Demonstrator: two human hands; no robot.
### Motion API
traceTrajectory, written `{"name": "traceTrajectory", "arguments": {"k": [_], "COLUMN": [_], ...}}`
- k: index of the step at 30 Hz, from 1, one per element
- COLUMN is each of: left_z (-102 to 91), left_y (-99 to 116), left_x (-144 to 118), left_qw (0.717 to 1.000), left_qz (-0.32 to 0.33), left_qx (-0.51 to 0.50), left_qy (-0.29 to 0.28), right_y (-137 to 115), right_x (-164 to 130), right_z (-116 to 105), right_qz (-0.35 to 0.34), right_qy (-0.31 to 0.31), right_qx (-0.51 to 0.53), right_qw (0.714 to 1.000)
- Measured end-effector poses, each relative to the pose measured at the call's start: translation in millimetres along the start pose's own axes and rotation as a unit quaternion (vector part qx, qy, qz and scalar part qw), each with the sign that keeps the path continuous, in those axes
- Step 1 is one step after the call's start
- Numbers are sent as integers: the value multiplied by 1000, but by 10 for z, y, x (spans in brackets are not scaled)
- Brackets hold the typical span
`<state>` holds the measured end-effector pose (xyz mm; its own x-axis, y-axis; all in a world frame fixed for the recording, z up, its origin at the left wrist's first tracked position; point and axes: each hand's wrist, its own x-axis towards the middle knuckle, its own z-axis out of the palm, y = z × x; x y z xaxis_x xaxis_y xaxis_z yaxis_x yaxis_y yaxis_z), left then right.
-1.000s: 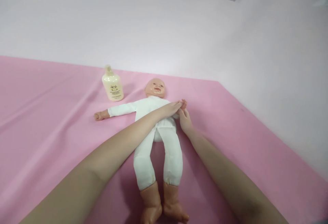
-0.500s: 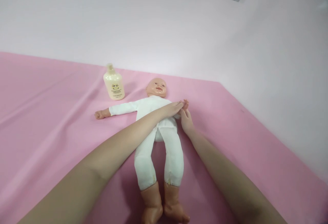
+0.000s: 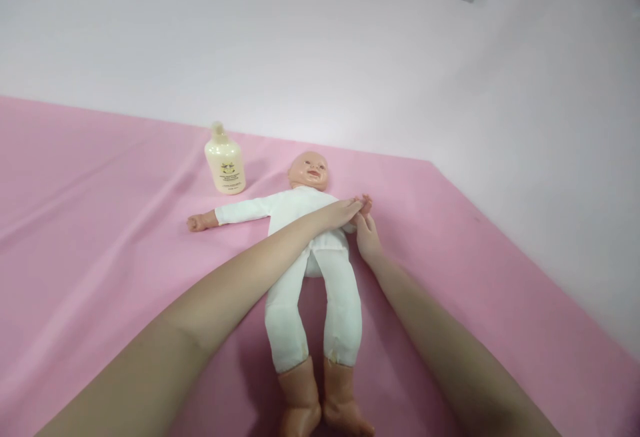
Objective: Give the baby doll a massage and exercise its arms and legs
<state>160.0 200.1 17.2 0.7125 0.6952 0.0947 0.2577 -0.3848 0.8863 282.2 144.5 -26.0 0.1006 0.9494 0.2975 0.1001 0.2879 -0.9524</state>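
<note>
Head view:
Doll [image 3: 300,224]: on its back on the pink sheet [image 3: 100,224], white suit, one arm stretched out to the side, bare feet nearest the camera.
Left hand [image 3: 343,213]: reaches across the doll's chest — fingers flat and together, resting on the doll's other arm.
Right hand [image 3: 369,237]: beside the doll's body, fingers closed on the doll's small hand [image 3: 364,204].
Lotion bottle [image 3: 225,160]: upright, near the doll's head, apart from both hands.

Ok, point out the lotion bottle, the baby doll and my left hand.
lotion bottle [image 3: 225,165], head view, on its cream body.
baby doll [image 3: 293,207], head view, on its white chest.
left hand [image 3: 343,212], head view, on the hand's back, resting on the doll's arm.
</note>
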Motion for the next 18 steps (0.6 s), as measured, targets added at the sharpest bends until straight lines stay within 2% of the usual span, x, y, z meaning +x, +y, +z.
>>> {"name": "traceTrajectory", "arguments": {"k": [11,18], "left_z": [-11,-35], "left_y": [14,93], "left_x": [-6,-64], "left_qw": [1000,1000], "left_qz": [6,1], "left_qx": [14,5], "left_qy": [12,-1], "right_y": [-3,-23], "right_x": [-1,3], "right_z": [6,30], "right_qz": [0,-8], "right_qy": [-12,6], "right_qx": [10,8], "right_qw": [1000,1000]}}
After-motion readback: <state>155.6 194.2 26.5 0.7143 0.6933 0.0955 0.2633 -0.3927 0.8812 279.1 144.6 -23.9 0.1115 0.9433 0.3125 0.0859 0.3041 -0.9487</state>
